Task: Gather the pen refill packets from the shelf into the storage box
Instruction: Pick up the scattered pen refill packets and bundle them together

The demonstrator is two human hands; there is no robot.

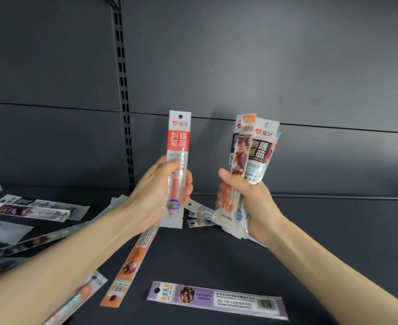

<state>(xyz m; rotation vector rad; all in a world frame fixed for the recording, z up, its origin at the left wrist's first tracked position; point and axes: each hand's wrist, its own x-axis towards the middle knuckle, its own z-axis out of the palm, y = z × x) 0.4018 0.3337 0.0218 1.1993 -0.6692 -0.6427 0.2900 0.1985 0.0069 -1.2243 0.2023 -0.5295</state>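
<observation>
Your left hand [155, 191] grips one red-and-white refill packet [178, 141] upright above the shelf [216, 254], fingers curled round its lower half. Your right hand [247, 202] is clenched round a bundle of packets [254, 146], fanned upward, their lower ends sticking out below your fist. Between your two hands, a few loose packets [200, 212] lie flat toward the shelf's back edge, partly hidden by what you hold. A purple packet [216, 300] lies crosswise near the front edge, apart from the others. An orange packet [132, 261] runs diagonally beside your left forearm, and another pale packet [85, 292] is partly covered by that forearm. More packets [29, 209] overlap toward the shelf's left side. The shelf is dark grey and matte, backed by a grey panel wall [263, 66] with a slotted upright [123, 90].
</observation>
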